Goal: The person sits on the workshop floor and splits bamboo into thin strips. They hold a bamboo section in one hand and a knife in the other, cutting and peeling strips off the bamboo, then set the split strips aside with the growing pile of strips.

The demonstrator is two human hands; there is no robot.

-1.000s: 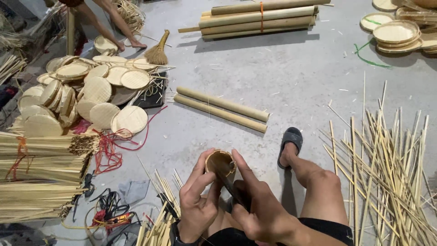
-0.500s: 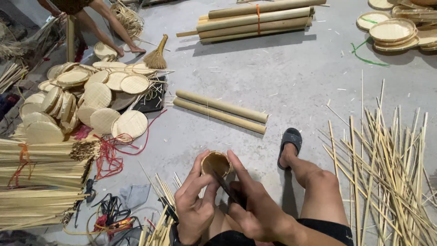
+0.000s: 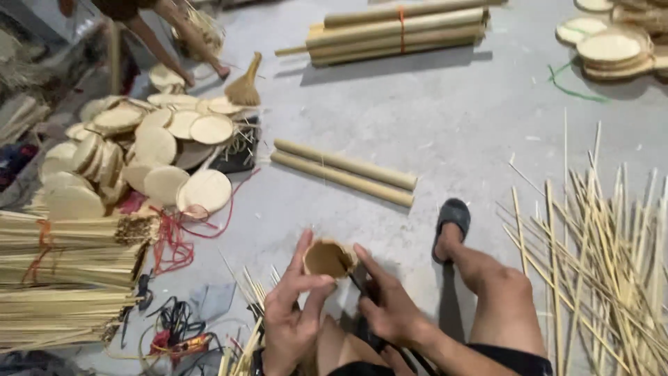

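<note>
A small round bamboo cup (image 3: pixel 328 257), tan and light brown, is held above a grey concrete floor (image 3: pixel 452 125), just ahead of the person's lap. Its open mouth tilts up toward the camera, showing a hollow, darker inside. The rim is thin and slightly uneven. It sits near and below the pair of loose bamboo poles (image 3: pixel 344 172) lying on that floor.

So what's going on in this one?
A person sits on a concrete floor, holding a small round woven cup between both hands. The left hand grips its rim; the right hand presses a dark tool against its side. Round woven discs, bundled sticks, loose strips and two bamboo poles lie around. Another person's legs show at top left.
</note>
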